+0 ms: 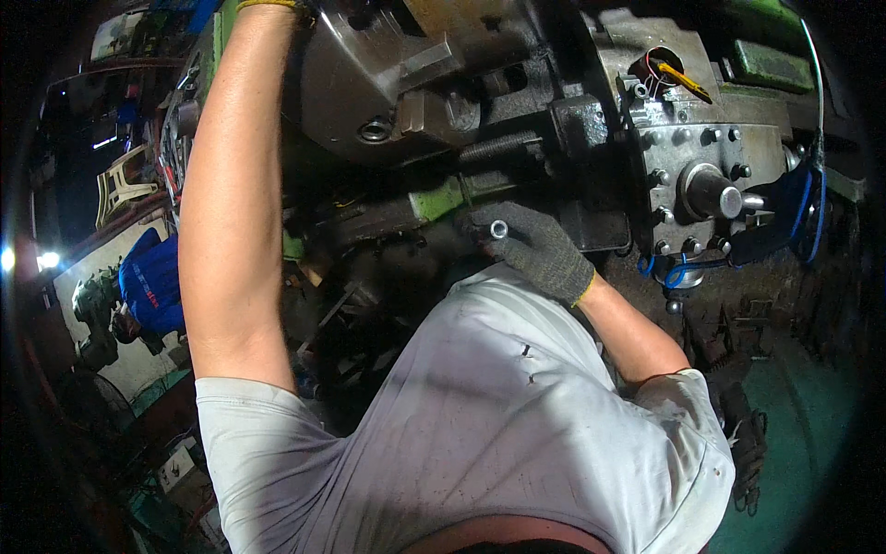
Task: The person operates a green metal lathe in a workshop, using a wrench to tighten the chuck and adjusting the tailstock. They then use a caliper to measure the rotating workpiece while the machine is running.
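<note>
1. Right hand (538, 251) grasps a round-ended metal piece (499, 229) between the shirt (498, 369) and machine (346, 102); a firm wrap should steady it.
2. Left hand (277, 5), mostly cut off: cannot tell its grip; steady bracing would help.

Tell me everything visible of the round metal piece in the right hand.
The metal piece shows a shiny, silvery round end with a darker centre, like a tube seen nearly end-on. It faces the camera, poking from the grey-gloved right hand, which seems closed around it, near the white shirt. The rest is hidden.
</note>
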Demonstrator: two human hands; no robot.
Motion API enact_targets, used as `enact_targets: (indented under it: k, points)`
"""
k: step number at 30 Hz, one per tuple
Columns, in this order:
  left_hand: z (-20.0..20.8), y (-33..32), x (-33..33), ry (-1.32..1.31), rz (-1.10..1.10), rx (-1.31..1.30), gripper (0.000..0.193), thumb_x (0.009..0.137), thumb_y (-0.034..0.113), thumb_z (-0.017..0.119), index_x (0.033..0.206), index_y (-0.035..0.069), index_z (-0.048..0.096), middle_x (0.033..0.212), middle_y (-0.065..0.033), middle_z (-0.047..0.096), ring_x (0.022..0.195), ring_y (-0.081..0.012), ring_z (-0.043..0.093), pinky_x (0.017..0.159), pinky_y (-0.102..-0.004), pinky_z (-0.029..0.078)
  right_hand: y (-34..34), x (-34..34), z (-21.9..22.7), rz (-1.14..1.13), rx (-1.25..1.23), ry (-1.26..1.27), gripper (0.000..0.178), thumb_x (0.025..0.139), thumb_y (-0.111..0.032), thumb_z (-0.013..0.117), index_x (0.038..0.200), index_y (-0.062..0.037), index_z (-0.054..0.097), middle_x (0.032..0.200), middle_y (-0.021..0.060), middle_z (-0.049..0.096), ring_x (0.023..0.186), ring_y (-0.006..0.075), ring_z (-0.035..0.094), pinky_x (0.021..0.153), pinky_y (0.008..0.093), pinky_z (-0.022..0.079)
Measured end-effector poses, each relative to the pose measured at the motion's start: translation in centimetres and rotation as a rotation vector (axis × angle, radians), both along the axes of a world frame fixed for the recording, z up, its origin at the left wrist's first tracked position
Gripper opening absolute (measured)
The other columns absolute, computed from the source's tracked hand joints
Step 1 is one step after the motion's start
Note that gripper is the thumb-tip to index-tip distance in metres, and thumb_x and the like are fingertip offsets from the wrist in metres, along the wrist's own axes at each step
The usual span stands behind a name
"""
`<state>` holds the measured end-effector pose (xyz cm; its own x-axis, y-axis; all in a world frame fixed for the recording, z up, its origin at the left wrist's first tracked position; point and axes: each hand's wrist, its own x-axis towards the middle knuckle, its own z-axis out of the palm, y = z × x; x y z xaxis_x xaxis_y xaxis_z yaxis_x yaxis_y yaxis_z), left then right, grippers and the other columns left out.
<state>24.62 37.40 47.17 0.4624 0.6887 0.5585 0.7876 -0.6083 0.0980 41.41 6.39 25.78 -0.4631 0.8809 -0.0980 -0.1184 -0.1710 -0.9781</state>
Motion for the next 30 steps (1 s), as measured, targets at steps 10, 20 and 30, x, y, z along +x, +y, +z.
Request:
enact_targets:
  k: [10, 20, 30]
  points:
    - [0.1, -0.2, 0.3, 0.01, 0.03, 0.004, 0.029, 0.094, 0.035, 0.073, 0.105, 0.008, 0.071, 0.084, -0.0145, 0.068, 0.076, -0.0262, 0.067, 0.072, -0.0391, 0.052, 0.1, 0.2, 0.2, -0.005, 0.064, -0.059, 0.032, 0.105, -0.026, 0.062, 0.123, -0.0008, 0.069, 0.116, 0.0223, 0.071, 0.109, 0.037, 0.069, 0.095, 0.0432, 0.055]
    - [0.3, -0.2, 0.1, 0.057, 0.066, -0.029, 0.029, 0.095, 0.035, 0.073, 0.105, 0.008, 0.07, 0.087, -0.0141, 0.069, 0.079, -0.025, 0.067, 0.075, -0.0391, 0.052, -0.1, 1.0, -0.1, 0.06, 0.075, -0.015, 0.028, 0.105, -0.02, 0.059, 0.125, -0.0032, 0.069, 0.117, 0.0196, 0.072, 0.111, 0.0343, 0.069, 0.098, 0.0411, 0.054]
    - [0.2, 0.1, 0.1, 0.054, 0.082, -0.048, 0.032, 0.096, 0.037, 0.072, 0.11, 0.008, 0.07, 0.09, -0.0144, 0.071, 0.082, -0.0255, 0.069, 0.077, -0.0395, 0.053, 0.1, 1.4, -0.8, 0.151, 0.104, -0.044, 0.036, 0.101, -0.025, 0.067, 0.132, -0.0071, 0.067, 0.137, 0.0143, 0.067, 0.128, 0.0299, 0.063, 0.107, 0.0401, 0.051]
